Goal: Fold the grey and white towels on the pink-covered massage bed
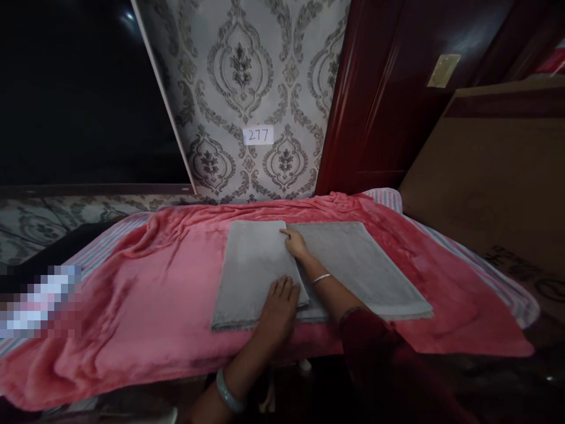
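Note:
A grey towel [353, 265] lies flat on a pink-red blanket [154, 306]. Its left part is folded over, and that flap [251, 265] rests on top. My left hand [278, 309] presses flat on the near right corner of the flap, fingers stretched out. My right hand [295, 242] reaches further away. Its fingers lie on the flap's right edge near the far corner. A pale bangle circles my left wrist and a thin bracelet my right wrist. Neither hand lifts the cloth.
The blanket covers a table with striped cloth [441, 241] showing at its edges. Patterned wallpaper with a label "277" [258, 135] stands behind. A dark red door [388, 106] and a brown board [498, 165] are at the right. A dark window fills the left.

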### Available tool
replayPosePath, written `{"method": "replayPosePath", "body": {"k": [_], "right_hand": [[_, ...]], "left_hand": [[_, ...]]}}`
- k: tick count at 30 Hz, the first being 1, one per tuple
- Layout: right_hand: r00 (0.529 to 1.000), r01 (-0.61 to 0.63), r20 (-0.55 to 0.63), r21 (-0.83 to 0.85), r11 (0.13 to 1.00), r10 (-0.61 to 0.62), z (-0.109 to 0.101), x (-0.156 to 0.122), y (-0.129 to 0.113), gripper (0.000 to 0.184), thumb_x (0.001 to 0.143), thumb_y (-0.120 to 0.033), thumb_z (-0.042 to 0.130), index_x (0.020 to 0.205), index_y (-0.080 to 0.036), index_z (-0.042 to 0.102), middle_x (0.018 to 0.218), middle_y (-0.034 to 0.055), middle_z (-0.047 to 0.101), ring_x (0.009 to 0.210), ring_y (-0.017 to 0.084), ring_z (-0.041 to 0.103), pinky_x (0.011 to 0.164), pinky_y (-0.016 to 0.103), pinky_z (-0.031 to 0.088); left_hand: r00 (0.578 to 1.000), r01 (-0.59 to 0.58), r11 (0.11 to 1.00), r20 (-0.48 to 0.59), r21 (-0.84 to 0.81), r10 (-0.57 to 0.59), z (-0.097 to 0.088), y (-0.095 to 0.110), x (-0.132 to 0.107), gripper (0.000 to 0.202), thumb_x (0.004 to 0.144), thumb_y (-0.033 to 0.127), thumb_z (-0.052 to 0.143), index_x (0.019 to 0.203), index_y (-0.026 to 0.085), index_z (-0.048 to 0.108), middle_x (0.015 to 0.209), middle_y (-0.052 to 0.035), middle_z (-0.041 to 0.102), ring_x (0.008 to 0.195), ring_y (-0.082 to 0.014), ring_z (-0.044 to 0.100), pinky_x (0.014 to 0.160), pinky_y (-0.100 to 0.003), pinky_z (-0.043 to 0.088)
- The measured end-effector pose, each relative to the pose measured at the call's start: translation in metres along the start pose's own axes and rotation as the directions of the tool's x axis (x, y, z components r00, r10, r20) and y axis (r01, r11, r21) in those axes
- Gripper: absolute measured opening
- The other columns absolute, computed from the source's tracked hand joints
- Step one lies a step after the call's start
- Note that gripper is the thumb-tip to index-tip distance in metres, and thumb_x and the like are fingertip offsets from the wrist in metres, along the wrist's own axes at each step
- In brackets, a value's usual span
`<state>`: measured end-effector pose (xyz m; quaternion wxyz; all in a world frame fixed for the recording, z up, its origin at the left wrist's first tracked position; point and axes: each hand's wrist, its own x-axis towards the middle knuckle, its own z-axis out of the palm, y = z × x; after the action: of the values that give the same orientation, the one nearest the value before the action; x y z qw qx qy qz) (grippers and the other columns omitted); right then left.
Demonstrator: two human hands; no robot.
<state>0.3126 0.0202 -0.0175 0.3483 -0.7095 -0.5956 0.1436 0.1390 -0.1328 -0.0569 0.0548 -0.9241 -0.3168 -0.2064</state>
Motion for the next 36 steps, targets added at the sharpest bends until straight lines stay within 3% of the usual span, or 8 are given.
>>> {"method": "replayPosePath", "body": {"k": [6, 10, 16, 20, 25, 30, 36], "right_hand": [[0.999, -0.047, 0.014, -0.037, 0.998, 0.047, -0.001, 0.004, 0.006, 0.064, 0.08, -0.002, 0.04, 0.136, -0.019, 0.063, 0.134, 0.0037, 0.066, 0.122, 0.017, 0.061, 0.107, 0.028, 0.044], [0.999, -0.047, -0.004, -0.084, 0.995, 0.047, -0.001, 0.0, 0.007, 0.058, 0.084, -0.005, 0.043, 0.136, -0.019, 0.064, 0.137, 0.0062, 0.064, 0.125, 0.018, 0.059, 0.112, 0.029, 0.039], [0.999, -0.049, -0.027, -0.146, 0.988, 0.046, -0.002, -0.008, 0.0, 0.058, 0.083, -0.003, 0.043, 0.134, -0.019, 0.065, 0.132, 0.0072, 0.066, 0.121, 0.018, 0.059, 0.108, 0.026, 0.041], [0.998, -0.063, -0.028, -0.186, 0.98, 0.059, 0.0, -0.01, -0.006, 0.057, 0.083, -0.003, 0.045, 0.132, -0.02, 0.067, 0.125, 0.0094, 0.068, 0.112, 0.018, 0.064, 0.101, 0.023, 0.044], [0.998, -0.07, -0.02, -0.24, 0.968, 0.067, 0.0, -0.012, -0.013, 0.058, 0.085, -0.002, 0.043, 0.136, -0.021, 0.064, 0.13, 0.01, 0.065, 0.112, 0.018, 0.063, 0.1, 0.023, 0.044], [0.999, -0.043, -0.001, -0.316, 0.948, 0.045, -0.002, -0.02, -0.016, 0.055, 0.091, -0.01, 0.039, 0.14, -0.023, 0.061, 0.132, 0.0103, 0.064, 0.119, 0.023, 0.06, 0.104, 0.028, 0.043], [0.998, -0.037, 0.022, -0.399, 0.916, 0.05, -0.012, -0.017, -0.018, 0.06, 0.089, -0.015, 0.039, 0.147, -0.019, 0.053, 0.139, 0.013, 0.06, 0.127, 0.029, 0.054, 0.111, 0.039, 0.039]], "left_hand": [[0.993, -0.086, 0.996, -0.085, 0.015, 0.087, -0.005, 0.001, -0.004, 0.053, 0.086, 0.003, 0.045, 0.136, 0.014, 0.058, 0.138, -0.016, 0.063, 0.134, -0.0272, 0.054, 0.114, -0.049, 0.043], [0.994, -0.095, 0.995, -0.06, 0.017, 0.095, -0.005, 0.004, -0.006, 0.052, 0.087, 0.005, 0.045, 0.136, 0.013, 0.057, 0.139, -0.0166, 0.062, 0.135, -0.0275, 0.053, 0.114, -0.049, 0.043], [0.977, -0.143, 0.989, -0.157, 0.03, 0.146, 0.001, 0.0, -0.013, 0.055, 0.084, 0.002, 0.044, 0.138, 0.013, 0.055, 0.137, -0.0155, 0.063, 0.134, -0.0252, 0.054, 0.113, -0.046, 0.043], [0.977, -0.14, 0.987, -0.148, 0.083, 0.151, 0.004, 0.0, -0.015, 0.054, 0.084, 0.003, 0.045, 0.136, 0.013, 0.056, 0.138, -0.0156, 0.063, 0.133, -0.026, 0.055, 0.112, -0.046, 0.043], [0.961, -0.161, 0.977, -0.202, 0.14, 0.188, 0.006, -0.001, -0.017, 0.054, 0.085, 0.003, 0.044, 0.137, 0.012, 0.055, 0.138, -0.0135, 0.063, 0.131, -0.0256, 0.057, 0.111, -0.044, 0.044], [0.963, -0.206, 0.973, -0.152, 0.106, 0.221, 0.004, -0.004, -0.018, 0.052, 0.089, 0.007, 0.043, 0.139, 0.017, 0.054, 0.141, -0.01, 0.061, 0.137, -0.0233, 0.052, 0.116, -0.043, 0.039], [0.979, -0.189, 0.981, -0.064, 0.045, 0.192, -0.003, 0.004, -0.017, 0.049, 0.092, 0.011, 0.044, 0.139, 0.015, 0.055, 0.142, -0.0122, 0.06, 0.137, -0.0252, 0.051, 0.117, -0.045, 0.038]]}}
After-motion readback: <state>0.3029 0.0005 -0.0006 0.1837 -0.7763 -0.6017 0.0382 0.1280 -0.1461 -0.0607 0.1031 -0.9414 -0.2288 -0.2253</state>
